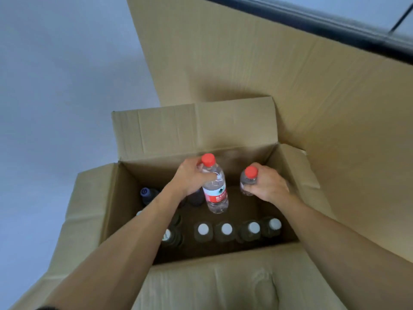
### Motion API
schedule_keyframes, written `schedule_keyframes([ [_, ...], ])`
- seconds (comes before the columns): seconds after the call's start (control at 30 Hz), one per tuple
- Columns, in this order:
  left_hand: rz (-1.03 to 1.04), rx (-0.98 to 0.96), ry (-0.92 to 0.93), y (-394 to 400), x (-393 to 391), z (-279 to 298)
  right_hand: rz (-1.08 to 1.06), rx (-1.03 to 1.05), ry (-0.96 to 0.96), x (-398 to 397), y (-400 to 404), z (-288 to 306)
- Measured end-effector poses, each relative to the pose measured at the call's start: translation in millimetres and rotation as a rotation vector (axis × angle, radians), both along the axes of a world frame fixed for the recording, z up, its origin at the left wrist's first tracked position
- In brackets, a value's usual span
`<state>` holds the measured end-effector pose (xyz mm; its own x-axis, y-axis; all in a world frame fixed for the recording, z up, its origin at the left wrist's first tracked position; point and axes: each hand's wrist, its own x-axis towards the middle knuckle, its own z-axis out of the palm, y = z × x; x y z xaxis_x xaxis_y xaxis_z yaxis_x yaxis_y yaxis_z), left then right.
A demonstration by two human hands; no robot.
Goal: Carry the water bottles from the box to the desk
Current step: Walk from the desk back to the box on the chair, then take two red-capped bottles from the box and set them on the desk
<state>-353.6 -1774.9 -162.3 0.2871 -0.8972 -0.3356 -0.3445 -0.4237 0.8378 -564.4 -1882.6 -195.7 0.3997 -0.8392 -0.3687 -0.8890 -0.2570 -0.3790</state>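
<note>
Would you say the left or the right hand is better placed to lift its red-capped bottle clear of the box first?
Left, probably. The left hand grips its bottle already raised, nearly whole in view. The right hand holds its bottle lower, close to the box wall.

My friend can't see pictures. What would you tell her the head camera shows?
Two bare hands each grip a red-capped water bottle over an open cardboard box: the left hand holds one, the right hand another. More bottles with white caps stand at the bottom of the box.
</note>
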Motion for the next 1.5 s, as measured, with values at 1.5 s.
schedule_keyframes([
  [1.5,1.229,-0.303,0.348,289,-37,118,0.389,1.212,-0.598,131,222,121],
])
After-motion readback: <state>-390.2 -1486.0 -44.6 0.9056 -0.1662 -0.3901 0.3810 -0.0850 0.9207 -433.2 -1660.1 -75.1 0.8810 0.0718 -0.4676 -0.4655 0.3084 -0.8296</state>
